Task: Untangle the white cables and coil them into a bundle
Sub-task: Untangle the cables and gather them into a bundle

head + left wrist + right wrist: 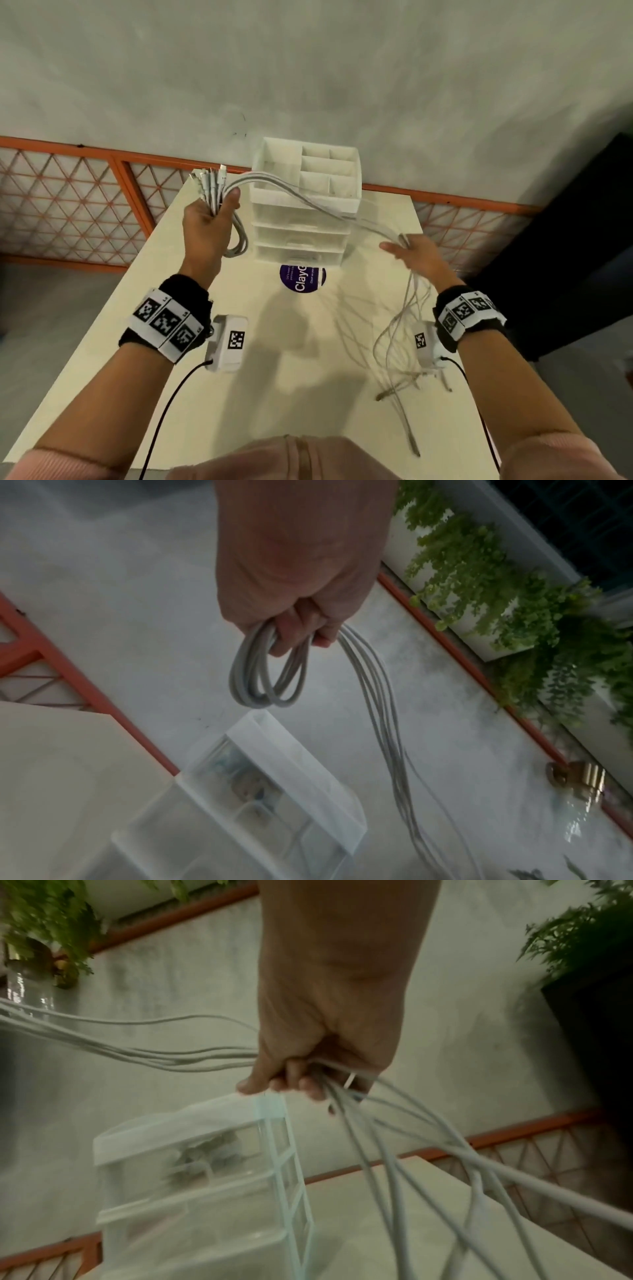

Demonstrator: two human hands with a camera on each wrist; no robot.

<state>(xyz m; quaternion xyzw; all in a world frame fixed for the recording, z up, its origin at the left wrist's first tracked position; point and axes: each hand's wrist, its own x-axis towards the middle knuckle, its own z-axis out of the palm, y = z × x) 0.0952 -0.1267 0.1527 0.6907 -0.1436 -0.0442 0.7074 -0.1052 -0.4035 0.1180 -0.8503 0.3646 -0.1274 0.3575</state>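
Observation:
Several white cables (301, 197) stretch in the air between both hands. My left hand (209, 222) is raised over the table's far left and grips their plug ends, which stick up above the fist, plus a short hanging loop (265, 674) below it. My left hand (294, 610) has its fingers curled round that loop. My right hand (411, 253) is at the right and holds the strands with curled fingers (291, 1080). From my right hand (308, 1074) the loose cables (411, 1164) fall to the table, and their tails (400, 377) lie tangled at the right.
A white drawer organizer (305, 202) with open top compartments stands at the back of the cream table (291, 359), under the stretched cables. A purple round label (301, 279) lies in front of it. Orange-framed lattice fencing (68, 202) runs behind. Black wrist-camera wires hang near me.

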